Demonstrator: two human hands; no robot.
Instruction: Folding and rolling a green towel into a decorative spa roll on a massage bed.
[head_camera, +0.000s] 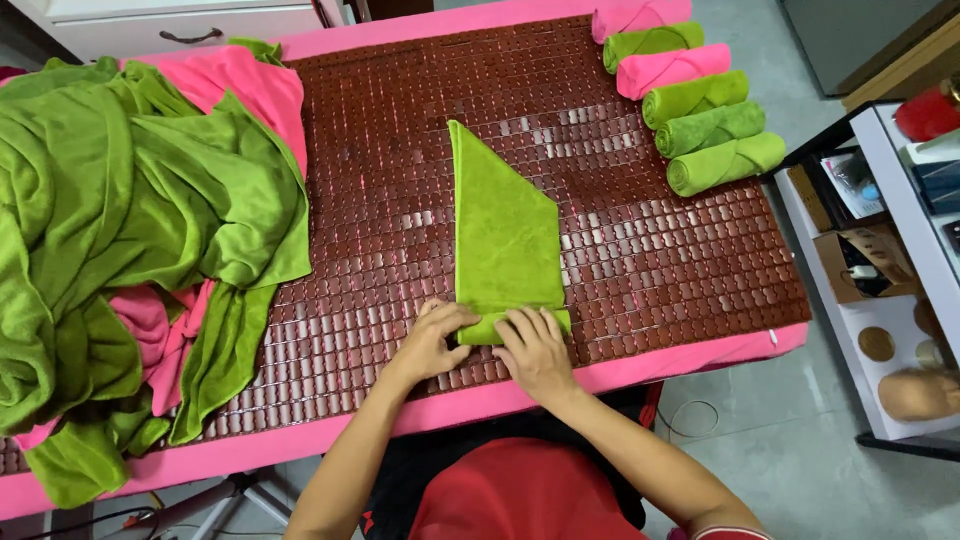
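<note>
**Both hands roll the green towel's near end**

Left hand and right hand press curled fingers onto the rolled near edge of the green towel. Its long axis runs away from the person, tapering to a point at the far end, on the brown tiled mat. Right of the towel lie rolled towels; left, a heap of loose towels.

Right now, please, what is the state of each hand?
Left hand: fingers bent, pressing on the rolled near end of the green towel.
Right hand: fingers curled over the same rolled end, gripping it.
</note>
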